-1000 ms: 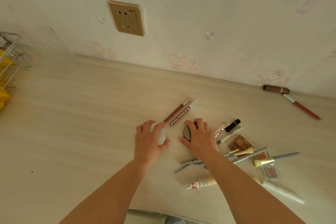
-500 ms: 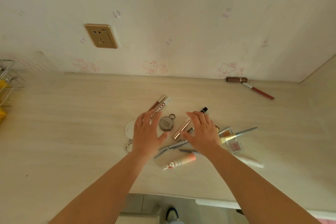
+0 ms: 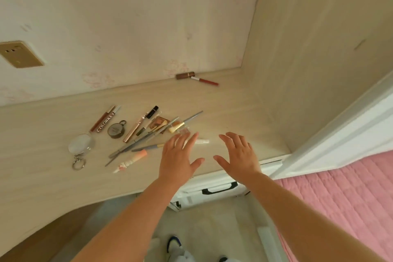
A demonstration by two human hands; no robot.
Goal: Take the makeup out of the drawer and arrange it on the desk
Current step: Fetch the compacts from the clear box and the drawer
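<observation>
While both the left hand (image 3: 177,156) and right hand (image 3: 239,156) hover wide and empty, the makeup pile (image 3: 148,132) at 10 o'clock seemingly awaits sorting, so next comes picking 1 item.

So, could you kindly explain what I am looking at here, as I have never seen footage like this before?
There is no machine here. A person wears a wide-angle camera on the head, looking forward and down, so you see their own bare arms reaching out. The left hand and right hand hover open, fingers spread, over a pale wooden desk; neither holds anything.

On the desk lies makeup: a loose pile of brushes and slim tubes, a tube marked COLORKEY, a dark round compact, a clear round case with a key ring, and a peach tube. A brown lipstick and a red lip pencil lie apart by the back wall.

Below the desk edge is a white drawer front with a black handle. A pink bedspread shows at the right.
</observation>
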